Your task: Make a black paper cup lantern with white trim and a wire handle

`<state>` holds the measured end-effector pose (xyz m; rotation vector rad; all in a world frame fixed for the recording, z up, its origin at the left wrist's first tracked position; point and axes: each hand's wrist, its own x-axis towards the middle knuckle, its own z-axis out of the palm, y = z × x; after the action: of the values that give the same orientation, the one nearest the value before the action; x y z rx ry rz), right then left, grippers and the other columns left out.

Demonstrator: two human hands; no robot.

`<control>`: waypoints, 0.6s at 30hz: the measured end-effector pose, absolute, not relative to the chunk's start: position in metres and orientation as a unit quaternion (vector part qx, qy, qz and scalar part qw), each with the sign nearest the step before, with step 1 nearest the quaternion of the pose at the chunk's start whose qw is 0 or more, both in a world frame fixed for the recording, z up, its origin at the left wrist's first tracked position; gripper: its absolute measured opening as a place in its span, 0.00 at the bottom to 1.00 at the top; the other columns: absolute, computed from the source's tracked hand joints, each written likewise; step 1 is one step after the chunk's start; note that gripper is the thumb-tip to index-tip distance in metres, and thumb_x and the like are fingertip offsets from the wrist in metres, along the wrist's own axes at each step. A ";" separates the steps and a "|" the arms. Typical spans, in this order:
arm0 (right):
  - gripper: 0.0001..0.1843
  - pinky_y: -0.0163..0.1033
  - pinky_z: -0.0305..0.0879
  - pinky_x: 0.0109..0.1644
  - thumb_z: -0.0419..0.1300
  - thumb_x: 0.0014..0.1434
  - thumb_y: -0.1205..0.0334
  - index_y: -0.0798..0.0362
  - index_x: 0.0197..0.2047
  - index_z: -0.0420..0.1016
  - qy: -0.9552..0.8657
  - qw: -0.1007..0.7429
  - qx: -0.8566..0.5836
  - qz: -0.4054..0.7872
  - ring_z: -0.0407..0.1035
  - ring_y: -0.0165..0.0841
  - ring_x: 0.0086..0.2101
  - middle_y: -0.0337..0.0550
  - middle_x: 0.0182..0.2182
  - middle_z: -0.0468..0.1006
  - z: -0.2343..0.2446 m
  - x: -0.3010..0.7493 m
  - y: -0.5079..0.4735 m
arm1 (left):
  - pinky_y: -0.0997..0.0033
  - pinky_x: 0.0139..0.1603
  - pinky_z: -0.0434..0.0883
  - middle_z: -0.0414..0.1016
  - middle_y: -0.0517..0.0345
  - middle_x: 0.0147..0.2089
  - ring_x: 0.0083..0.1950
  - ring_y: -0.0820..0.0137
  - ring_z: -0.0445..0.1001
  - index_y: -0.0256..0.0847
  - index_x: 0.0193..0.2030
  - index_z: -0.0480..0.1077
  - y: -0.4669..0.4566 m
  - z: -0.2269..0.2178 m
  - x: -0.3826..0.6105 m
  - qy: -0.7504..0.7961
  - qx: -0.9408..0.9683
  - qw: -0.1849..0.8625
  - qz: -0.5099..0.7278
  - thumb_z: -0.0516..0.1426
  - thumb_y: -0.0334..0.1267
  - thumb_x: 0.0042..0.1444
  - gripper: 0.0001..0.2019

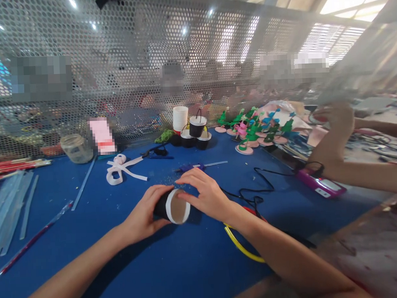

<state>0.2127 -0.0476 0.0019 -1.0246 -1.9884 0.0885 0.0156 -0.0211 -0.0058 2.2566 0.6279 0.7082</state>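
Observation:
A paper cup (161, 207) wrapped in black, with a white rim, lies tilted over the blue table, its mouth facing right. My left hand (145, 210) is closed around its dark side. At the upper rim is my right hand (205, 193), its thumb at the cup's mouth and its fingers over the outer side. Whether a small piece sits between those fingertips is hidden. Just beyond the hands lies a blue glue gun (191, 167) with a clear glue stick (216, 163) in its back.
Small black-and-white buckets (196, 128) and stacked white cups (180, 119) stand at the back. White ribbon (120, 168), a jar (76, 149) and glue sticks (12, 212) lie left. Green craft plants (254, 129), a purple power strip (321, 184) and another person's arm (331, 148) are right.

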 end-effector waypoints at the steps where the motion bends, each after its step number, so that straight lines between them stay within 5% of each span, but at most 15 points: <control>1: 0.05 0.41 0.65 0.40 0.58 0.53 0.63 0.54 0.34 0.71 -0.803 0.431 -0.411 0.023 0.66 0.35 0.35 0.46 0.31 0.74 0.001 0.212 -0.048 | 0.57 0.56 0.56 0.61 0.47 0.53 0.55 0.58 0.59 0.44 0.55 0.56 -0.021 -0.007 0.015 0.241 0.871 0.334 0.268 0.59 0.37 0.46 0.28; 11: 0.08 0.39 0.63 0.34 0.52 0.55 0.68 0.53 0.25 0.68 -0.811 0.397 -0.428 0.026 0.64 0.33 0.29 0.43 0.24 0.71 -0.003 0.204 -0.050 | 0.54 0.57 0.53 0.61 0.46 0.57 0.57 0.56 0.58 0.42 0.56 0.57 -0.031 -0.009 0.020 0.267 0.844 0.380 0.269 0.62 0.38 0.41 0.34; 14: 0.02 0.38 0.64 0.34 0.57 0.52 0.64 0.53 0.30 0.68 -0.790 0.397 -0.461 0.077 0.65 0.33 0.30 0.43 0.27 0.71 -0.004 0.202 -0.051 | 0.58 0.55 0.57 0.62 0.46 0.56 0.55 0.57 0.61 0.42 0.56 0.56 -0.030 -0.011 0.019 0.271 0.839 0.394 0.261 0.62 0.39 0.41 0.33; 18: 0.08 0.37 0.65 0.34 0.55 0.54 0.61 0.54 0.37 0.68 -0.738 0.431 -0.493 0.162 0.67 0.31 0.31 0.44 0.31 0.72 -0.003 0.203 -0.050 | 0.60 0.55 0.57 0.62 0.47 0.55 0.54 0.58 0.61 0.40 0.54 0.56 -0.028 -0.009 0.019 0.300 0.801 0.442 0.270 0.63 0.39 0.39 0.34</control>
<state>0.2026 -0.0504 -0.0027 -1.2288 -1.8416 0.4039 0.0189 -0.0284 -0.0088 1.9878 0.7455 0.6697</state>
